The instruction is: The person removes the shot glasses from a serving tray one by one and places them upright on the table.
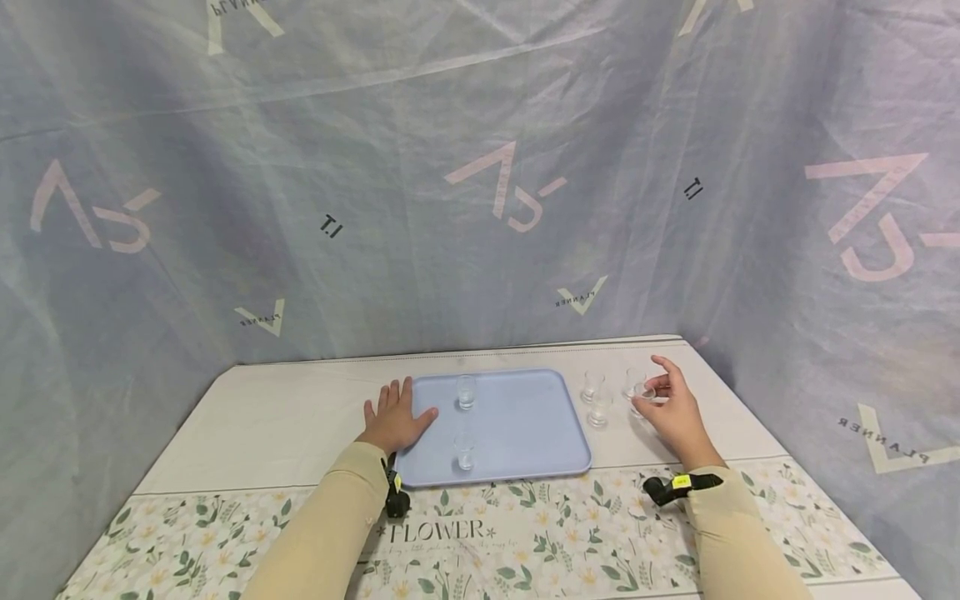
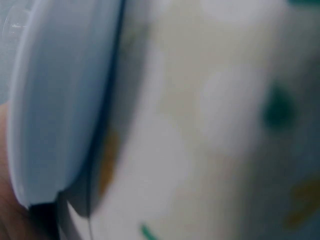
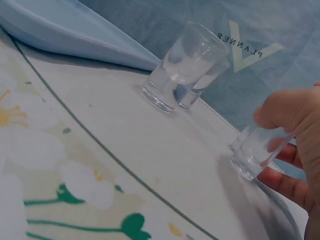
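Observation:
My left hand (image 1: 397, 422) lies with fingers spread over the left rim of a pale blue tray (image 1: 525, 425). Two clear shot glasses stand upright on that tray, a far shot glass (image 1: 467, 393) and a near shot glass (image 1: 465, 455). Right of the tray, my right hand (image 1: 675, 414) pinches another shot glass (image 3: 251, 156) between thumb and fingers, its base close to the tabletop. Just behind it is one more shot glass (image 1: 632, 380), partly hidden. Between tray and right hand stand two others, a back glass (image 1: 592, 385) and a front glass (image 1: 598, 412).
A white table (image 1: 285, 417) carries a floral runner (image 1: 600, 533) along its near side. Grey-blue printed curtains (image 1: 405, 208) enclose the back and both sides. Black cameras are strapped to both wrists. The left wrist view mostly shows the tray's edge and blurred floral cloth.

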### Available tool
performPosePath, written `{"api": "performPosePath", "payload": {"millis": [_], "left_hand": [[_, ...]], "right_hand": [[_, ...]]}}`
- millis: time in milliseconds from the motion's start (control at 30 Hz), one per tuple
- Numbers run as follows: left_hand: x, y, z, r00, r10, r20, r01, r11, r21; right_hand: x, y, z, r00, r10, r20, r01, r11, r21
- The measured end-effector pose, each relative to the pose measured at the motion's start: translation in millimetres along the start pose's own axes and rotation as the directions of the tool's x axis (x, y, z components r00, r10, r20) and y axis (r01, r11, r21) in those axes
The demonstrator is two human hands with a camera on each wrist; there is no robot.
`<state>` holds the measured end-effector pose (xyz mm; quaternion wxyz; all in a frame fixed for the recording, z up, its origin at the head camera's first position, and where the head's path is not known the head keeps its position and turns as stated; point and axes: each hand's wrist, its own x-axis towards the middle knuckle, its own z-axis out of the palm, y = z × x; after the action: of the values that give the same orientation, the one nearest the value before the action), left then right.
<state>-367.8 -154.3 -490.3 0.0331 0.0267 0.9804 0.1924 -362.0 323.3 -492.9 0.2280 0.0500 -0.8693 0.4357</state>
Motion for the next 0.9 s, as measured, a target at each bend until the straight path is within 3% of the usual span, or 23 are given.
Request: {"api": "performPosePath", "payload": {"millis": [433,700,900], "left_hand": [[1.8,-1.8,1.2,1.000,0.005,-0.002,-0.005,1.000,-0.001],[1.4,-1.6,1.4,1.000,0.005,-0.001,-0.005,1.000,0.003],[0.2,0.6,-1.0,1.000,0.001,-0.003,-0.001,1.000,0.000]], "right_hand": [[-0.4,4.3,0.7,0.999,0.028,0.020,-0.027,0.999,-0.031],[0.5,0.7,-1.2,0.995,0.055,0.081,-0.054,0.998,-0.017],[4.9,-2.6,-3.9,0.999,0.034,0.005,-0.034,0.999,0.025]]}}
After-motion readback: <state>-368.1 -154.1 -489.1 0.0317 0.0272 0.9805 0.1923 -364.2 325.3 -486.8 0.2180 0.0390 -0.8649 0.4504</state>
